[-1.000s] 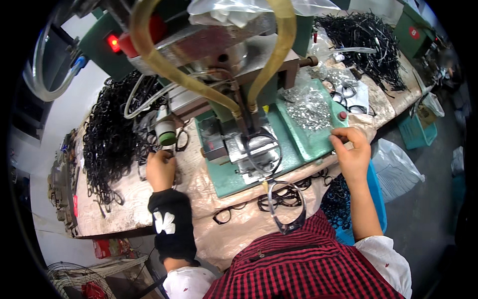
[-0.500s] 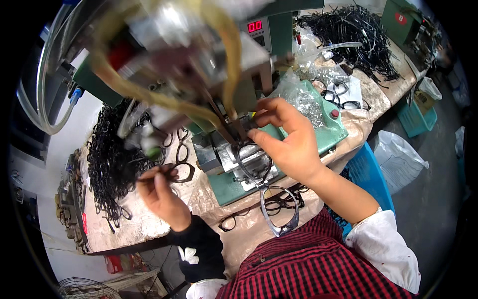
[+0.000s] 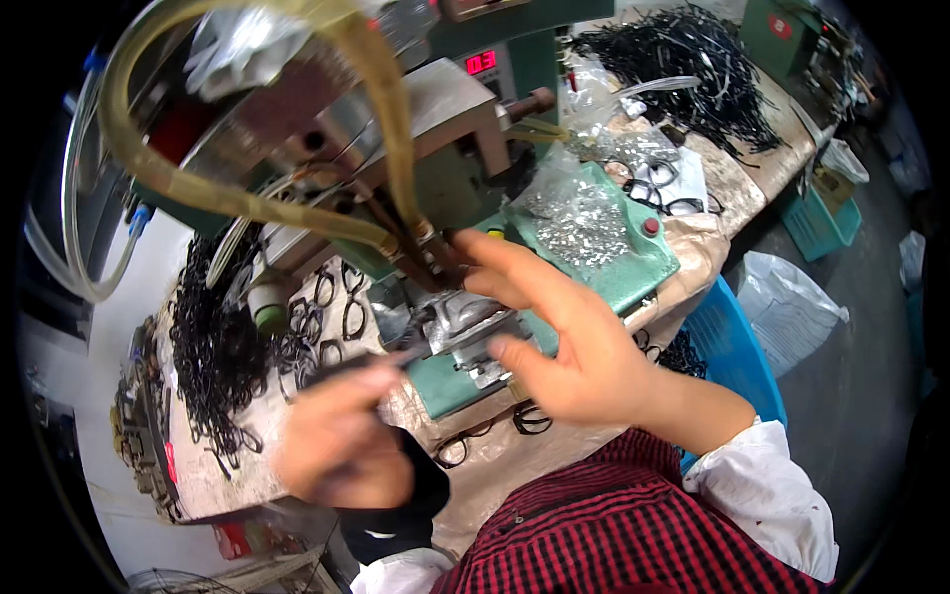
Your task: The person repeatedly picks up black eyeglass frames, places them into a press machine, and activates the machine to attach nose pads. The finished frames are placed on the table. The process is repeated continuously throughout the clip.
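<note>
We are seemingly positioning work at the metal fixture (image 3: pixel 473 329) — right hand (image 3: pixel 584 358) hovering rightward, fingers (image 3: pixel 513 265) parted; left hand (image 3: pixel 341 436) too blurred to tell. Next, we are needing steady alignment.

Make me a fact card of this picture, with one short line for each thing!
Left hand: blurred, beside a dark thing too unclear to name
Right hand: thumb and fingers apart, at the metal fixture
Machine: green base, yellowish tubes
On its right side: clear bag with shiny little pieces
Machine's left: black glasses frames
Far right: blue basket
</note>
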The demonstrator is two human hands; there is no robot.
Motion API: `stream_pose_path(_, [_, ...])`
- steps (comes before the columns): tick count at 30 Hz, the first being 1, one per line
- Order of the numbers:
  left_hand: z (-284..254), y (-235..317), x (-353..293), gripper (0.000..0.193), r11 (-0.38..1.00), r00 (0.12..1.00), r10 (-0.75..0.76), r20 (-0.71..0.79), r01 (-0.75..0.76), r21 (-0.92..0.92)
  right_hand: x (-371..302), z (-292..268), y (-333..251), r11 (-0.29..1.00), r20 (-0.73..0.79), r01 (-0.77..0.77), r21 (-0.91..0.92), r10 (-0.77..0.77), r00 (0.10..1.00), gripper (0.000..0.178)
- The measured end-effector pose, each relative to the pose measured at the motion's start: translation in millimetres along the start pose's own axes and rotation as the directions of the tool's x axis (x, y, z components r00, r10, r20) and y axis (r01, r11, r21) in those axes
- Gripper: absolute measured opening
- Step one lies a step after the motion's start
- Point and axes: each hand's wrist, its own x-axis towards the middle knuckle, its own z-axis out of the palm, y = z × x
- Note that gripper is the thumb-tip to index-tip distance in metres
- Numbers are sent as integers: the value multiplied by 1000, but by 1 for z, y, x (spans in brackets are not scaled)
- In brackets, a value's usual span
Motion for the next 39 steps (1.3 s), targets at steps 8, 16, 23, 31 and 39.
stream_pose_path(8, [35, 1, -9, 24, 941, 812, 175, 557, -304, 148, -49, -84, 89, 766, -164, -145, -626, 52, 985, 36])
stream_pose_path(16, [39, -3, -13, 16, 920, 845, 176, 504, -324, 222, -28, -104, 92, 726, -275, -211, -655, 30, 961, 20])
stream_pose_path(23, [36, -1, -25, 16, 944, 883, 134, 449, -252, 214, -27, -81, 96, 510, -224, -209, -834, 33, 974, 8])
stream_pose_path(31, [-15, 39, -68, 27, 762, 997, 4, 83, -57, 645, -26, -69, 100, 520, -216, -165, -838, -38, 976, 10])
stream_pose_path(39, [-97, -30, -43, 12, 335, 915, -364, -172, 301, 893, -23, -83, 105, 627, -298, -214, -750, -31, 954, 8])
